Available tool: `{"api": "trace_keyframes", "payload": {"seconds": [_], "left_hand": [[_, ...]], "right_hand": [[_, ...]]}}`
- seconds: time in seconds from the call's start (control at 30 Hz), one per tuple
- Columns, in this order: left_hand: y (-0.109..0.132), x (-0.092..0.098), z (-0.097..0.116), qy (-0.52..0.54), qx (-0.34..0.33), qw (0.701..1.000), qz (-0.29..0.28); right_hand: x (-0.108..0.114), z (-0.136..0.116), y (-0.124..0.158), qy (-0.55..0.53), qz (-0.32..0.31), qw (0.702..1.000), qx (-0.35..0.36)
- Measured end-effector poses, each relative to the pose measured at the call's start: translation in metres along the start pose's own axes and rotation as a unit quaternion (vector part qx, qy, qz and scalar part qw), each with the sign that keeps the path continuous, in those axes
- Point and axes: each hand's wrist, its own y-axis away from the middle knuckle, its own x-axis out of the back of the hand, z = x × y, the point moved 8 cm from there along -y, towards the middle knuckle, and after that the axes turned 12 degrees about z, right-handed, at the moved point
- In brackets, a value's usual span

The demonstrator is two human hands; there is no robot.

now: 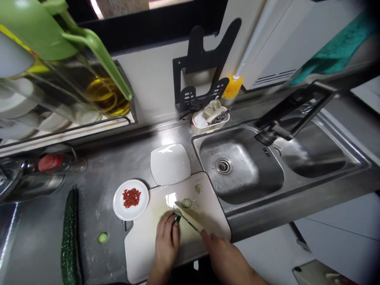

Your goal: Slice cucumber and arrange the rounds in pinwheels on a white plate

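A white cutting board (pixel 145 245) lies on the steel counter in front of me. My left hand (pixel 166 241) rests on it with fingers curled down on a short dark green cucumber piece (pixel 177 218). My right hand (pixel 221 253) grips the handle of a knife (pixel 188 215) whose wide pale blade angles up-left, its edge right beside the cucumber piece. A cut cucumber slice (pixel 186 203) lies just beyond the blade, and another slice (pixel 198 189) sits near the board's far edge.
A small white plate of chopped red chili (pixel 131 199) and an empty square white plate (pixel 170 163) sit beyond the board. A whole cucumber (pixel 69 237) and a stray slice (pixel 103 237) lie left. The sink (pixel 243 170) and black faucet (pixel 292 114) are right; a dish rack stands left.
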Motion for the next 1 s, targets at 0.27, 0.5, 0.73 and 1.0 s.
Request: {"api": "trace_keyframes", "payload": {"seconds": [0.27, 0.5, 0.73, 1.0], "left_hand": [[-0.004, 0.0, 0.0, -0.004, -0.009, 1.0, 0.002], [-0.005, 0.005, 0.004, -0.012, -0.021, 0.999, 0.022], [-0.006, 0.005, 0.005, -0.012, -0.035, 0.999, 0.026], [-0.008, 0.006, 0.005, -0.002, -0.043, 0.999, 0.03]], "right_hand": [[0.008, -0.004, -0.002, 0.008, -0.006, 1.0, 0.005], [0.009, -0.011, 0.0, 0.007, -0.02, 1.0, 0.007], [0.009, -0.011, 0.0, 0.028, -0.022, 0.999, 0.018], [0.018, -0.013, -0.002, 0.029, -0.02, 0.999, 0.018]]}}
